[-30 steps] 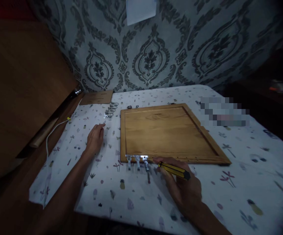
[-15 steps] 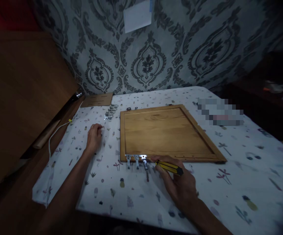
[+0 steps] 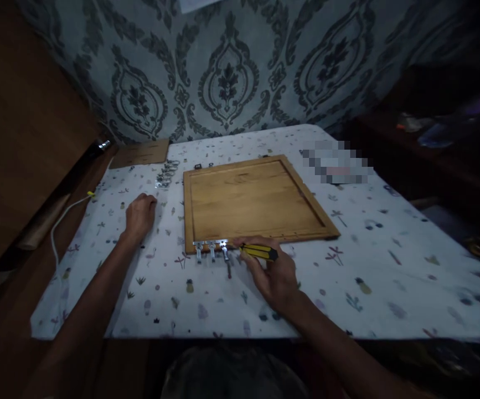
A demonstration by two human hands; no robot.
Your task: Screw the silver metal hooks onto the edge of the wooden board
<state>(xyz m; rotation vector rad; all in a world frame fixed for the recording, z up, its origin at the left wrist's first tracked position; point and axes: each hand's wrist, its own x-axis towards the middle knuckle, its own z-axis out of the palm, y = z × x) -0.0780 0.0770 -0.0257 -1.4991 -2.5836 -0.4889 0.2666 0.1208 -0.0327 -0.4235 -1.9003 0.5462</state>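
My right hand (image 3: 275, 271) grips a screwdriver (image 3: 258, 252) with a yellow and black handle, held low at the near edge of a framed wooden panel (image 3: 248, 202). Its tip end is hidden by my fingers and points left. Just beyond my fingertips, three small metal latches (image 3: 212, 249) sit in a row on the panel's near-left edge and overhang it. My left hand (image 3: 139, 215) rests on the patterned tablecloth (image 3: 223, 310), left of the panel, with its fingers curled and pressed together. Whether they pinch something small cannot be made out.
Several more metal latches (image 3: 167, 174) lie beyond my left hand, in front of a flat cardboard piece (image 3: 140, 154). Small dark hardware (image 3: 198, 166) lies behind the panel. A blurred-out item (image 3: 337, 163) is at the right. A white cable (image 3: 57, 233) hangs along the left side.
The view has tilted and shifted, so everything appears farther left and higher. Both hands keep about the same places relative to the panel, and the screwdriver is still in my right hand.
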